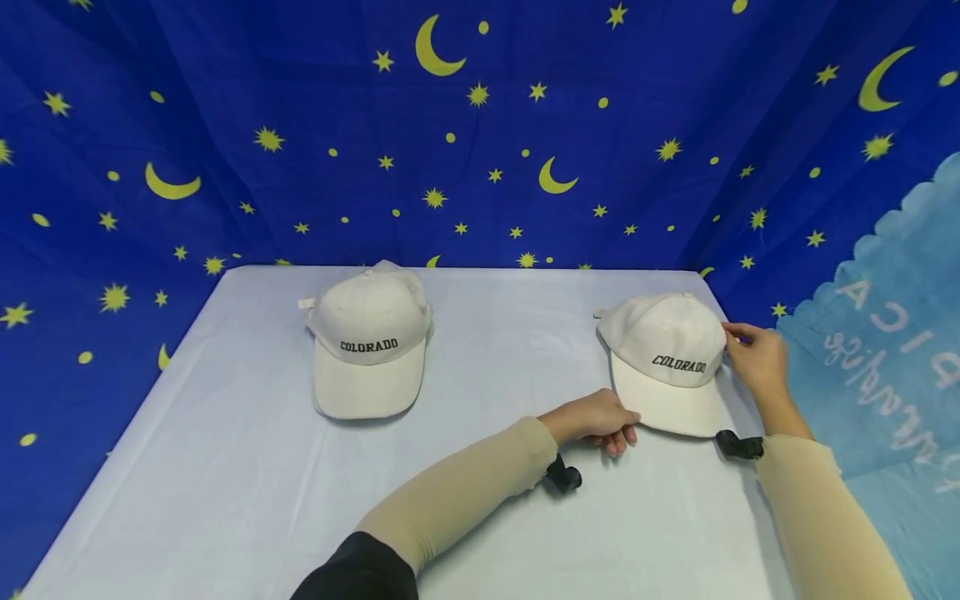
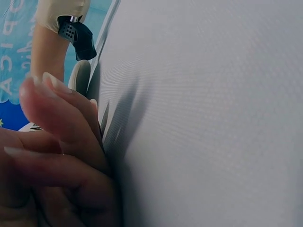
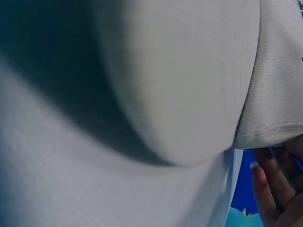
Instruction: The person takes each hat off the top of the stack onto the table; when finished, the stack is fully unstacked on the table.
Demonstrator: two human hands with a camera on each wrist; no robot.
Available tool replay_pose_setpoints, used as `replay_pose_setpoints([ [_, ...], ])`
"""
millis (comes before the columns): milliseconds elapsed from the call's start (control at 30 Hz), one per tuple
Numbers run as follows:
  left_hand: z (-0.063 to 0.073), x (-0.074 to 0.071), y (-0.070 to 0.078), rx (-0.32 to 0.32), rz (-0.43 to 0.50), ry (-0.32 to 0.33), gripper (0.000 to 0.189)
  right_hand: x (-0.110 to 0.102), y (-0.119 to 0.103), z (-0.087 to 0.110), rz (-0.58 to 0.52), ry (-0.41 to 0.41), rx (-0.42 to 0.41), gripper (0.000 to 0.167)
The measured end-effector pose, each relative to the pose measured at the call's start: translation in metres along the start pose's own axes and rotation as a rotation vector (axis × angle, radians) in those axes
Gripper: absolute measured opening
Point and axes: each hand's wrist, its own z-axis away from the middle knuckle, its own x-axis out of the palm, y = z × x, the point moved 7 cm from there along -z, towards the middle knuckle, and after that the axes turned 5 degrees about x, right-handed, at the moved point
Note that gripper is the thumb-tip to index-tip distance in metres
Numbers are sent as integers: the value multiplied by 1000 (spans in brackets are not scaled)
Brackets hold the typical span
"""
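Note:
On the right side of the table sits a cream baseball cap [image 1: 667, 350] marked COLORADO, its brim toward me. My left hand [image 1: 600, 418] pinches the left front edge of that brim, the other fingers curled beneath; the left wrist view shows these fingers [image 2: 66, 137] close over the cloth. At the right side of the crown, my right hand [image 1: 757, 358] pinches the cap's lower edge between thumb and fingers. In the right wrist view the brim [image 3: 189, 85] fills the middle, with the fingers [image 3: 267, 182] at the crown's edge.
A second cream COLORADO cap [image 1: 371, 333] stands at the back left, brim forward. White cloth covers the table [image 1: 225, 467]. A blue curtain [image 1: 495, 125] with moons and stars hangs behind, and a light blue lettered cloth [image 1: 892, 333] hangs at the right.

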Motion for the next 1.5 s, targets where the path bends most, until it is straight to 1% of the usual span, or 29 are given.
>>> replay_pose_setpoints([
  [133,0,-1,2,25,8,7,49,0,-3,-2,4,1,-15,34],
  [367,2,-1,4,62,23,-6,48,0,-5,-2,1,-12,-22,33],
  [767,4,1,4,41,15,14,44,0,-1,4,5,-73,9,38],
  [867,4,1,3,41,15,13,44,-1,-1,5,12,-75,3,38],
  [1033,5,3,0,57,18,-3,43,-5,-6,8,-6,-48,-25,38],
  [1133,8,5,1,85,-1,-11,41,-11,-14,10,-35,-16,-50,37],
  [1333,14,8,2,142,-54,-8,32,-21,-36,18,-58,32,-97,37],
  [1500,20,5,1,177,-88,-22,28,-29,-56,27,-56,119,-162,30],
])
